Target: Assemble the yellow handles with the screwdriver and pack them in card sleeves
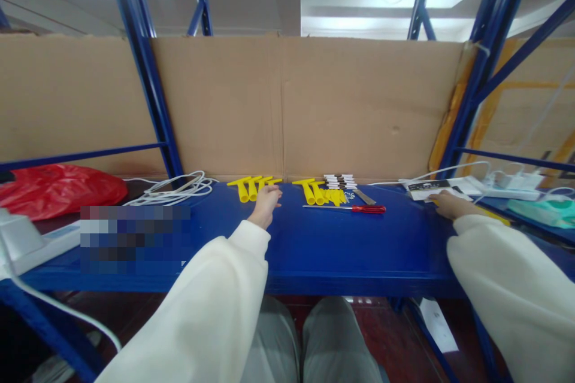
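Note:
My left hand [266, 206] reaches over the blue shelf, fingers slightly apart, close to a row of yellow T-shaped plastic pieces [243, 190]; whether it touches the nearest one is hidden. My right hand [449, 205] is at the right end, fingers curled down on a long yellow piece [494, 216] beside a black-and-white printed packet [426, 189]. Between the hands lie more yellow T-shaped pieces [308, 191], small flat yellow parts [333, 196], a stack of white-and-dark small rods [340, 181], tiny metal bits [349, 196], a flat strip [365, 197] and a red-handled screwdriver [368, 209].
A cardboard sheet [224, 108] stands behind the blue shelf [341, 251]. At left are a coiled white cable [179, 188], a red plastic bag [63, 191] and a white power strip [49, 245]. White plugs [518, 179] and a green bag [543, 212] sit at right.

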Motion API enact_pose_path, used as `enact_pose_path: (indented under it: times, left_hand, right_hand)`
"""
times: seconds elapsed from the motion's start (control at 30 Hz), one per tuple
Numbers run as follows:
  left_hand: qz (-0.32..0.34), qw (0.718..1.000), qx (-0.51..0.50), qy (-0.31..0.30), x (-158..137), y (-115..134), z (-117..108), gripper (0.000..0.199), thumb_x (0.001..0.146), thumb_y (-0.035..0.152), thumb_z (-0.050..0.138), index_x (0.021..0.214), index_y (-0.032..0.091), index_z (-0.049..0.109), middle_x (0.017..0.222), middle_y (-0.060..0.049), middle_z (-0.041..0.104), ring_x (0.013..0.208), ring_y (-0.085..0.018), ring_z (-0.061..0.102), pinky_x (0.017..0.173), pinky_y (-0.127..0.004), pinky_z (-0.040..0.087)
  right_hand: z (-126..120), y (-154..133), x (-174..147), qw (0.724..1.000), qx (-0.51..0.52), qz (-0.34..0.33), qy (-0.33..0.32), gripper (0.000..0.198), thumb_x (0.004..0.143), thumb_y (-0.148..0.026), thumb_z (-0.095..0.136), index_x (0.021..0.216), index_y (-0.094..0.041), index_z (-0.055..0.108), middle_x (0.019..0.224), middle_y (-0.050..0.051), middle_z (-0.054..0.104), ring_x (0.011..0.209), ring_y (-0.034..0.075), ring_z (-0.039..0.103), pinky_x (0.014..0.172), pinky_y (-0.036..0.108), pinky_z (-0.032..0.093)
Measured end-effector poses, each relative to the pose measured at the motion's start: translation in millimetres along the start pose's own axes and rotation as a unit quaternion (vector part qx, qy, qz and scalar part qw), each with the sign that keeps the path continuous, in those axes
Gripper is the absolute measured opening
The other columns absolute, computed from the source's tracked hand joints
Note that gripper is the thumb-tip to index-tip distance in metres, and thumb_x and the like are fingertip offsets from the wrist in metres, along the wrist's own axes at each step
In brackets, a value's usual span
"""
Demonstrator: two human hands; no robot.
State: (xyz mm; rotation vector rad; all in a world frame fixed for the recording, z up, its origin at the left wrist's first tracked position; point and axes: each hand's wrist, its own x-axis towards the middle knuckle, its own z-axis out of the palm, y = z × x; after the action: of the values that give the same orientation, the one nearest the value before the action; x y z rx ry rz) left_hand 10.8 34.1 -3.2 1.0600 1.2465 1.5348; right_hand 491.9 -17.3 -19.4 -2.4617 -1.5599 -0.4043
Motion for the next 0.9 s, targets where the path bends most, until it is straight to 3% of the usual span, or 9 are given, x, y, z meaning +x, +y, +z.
enact_pose_path:
  times: [0.1,0.43,0.7,0.8,0.9]
  left_hand:
    - [-0.002,1.0,0.001,0.002,2,-2,0,0.017,0.068,0.0,0.061,0.071,0.017,0.059,0.082,-0.006,0.063,0.08,-0.019,0.065,0.052,-0.02,0.045]
    - [-0.006,1.0,0.011,-0.006,3,-1,-1,0.014,0.066,0.005,0.062,0.072,0.017,0.06,0.088,-0.009,0.067,0.087,-0.024,0.067,0.055,-0.023,0.049]
    - [-0.007,0.998,0.037,-0.046,-8,5,-1,0.012,0.069,0.005,0.058,0.073,0.016,0.061,0.085,-0.008,0.071,0.065,-0.013,0.065,0.047,-0.017,0.043]
    - [-0.007,0.996,0.05,-0.079,-12,6,-1,0.012,0.071,0.004,0.057,0.072,0.016,0.061,0.082,-0.007,0.072,0.058,-0.012,0.064,0.048,-0.017,0.043]
    - [-0.013,0.99,0.078,-0.118,-14,7,-1,0.016,0.074,0.002,0.055,0.072,0.016,0.061,0.078,-0.007,0.073,0.055,-0.011,0.063,0.049,-0.018,0.041]
  right_hand:
    - [2,-2,-1,0.999,-0.014,0.014,-0.049,0.047,0.075,-0.004,0.054,0.116,-0.017,0.073,0.129,0.024,0.061,0.1,0.034,0.069,0.084,0.045,0.05]
    - [-7,-8,-8,0.998,-0.025,-0.024,-0.052,0.043,0.072,-0.003,0.054,0.108,-0.016,0.072,0.126,0.024,0.066,0.11,0.033,0.067,0.094,0.047,0.049]
    - [-25,-39,-27,0.997,-0.036,0.019,-0.067,0.032,0.078,-0.007,0.054,0.102,-0.013,0.074,0.127,0.027,0.065,0.117,0.037,0.063,0.094,0.055,0.049]
    - [-32,-59,-27,1.0,-0.008,0.021,-0.022,0.034,0.078,-0.01,0.054,0.106,-0.014,0.074,0.128,0.025,0.065,0.119,0.039,0.062,0.095,0.058,0.049]
    - [-41,-86,-18,0.997,0.055,0.039,0.026,0.031,0.077,-0.012,0.056,0.101,-0.013,0.076,0.111,0.024,0.072,0.109,0.037,0.067,0.09,0.051,0.053]
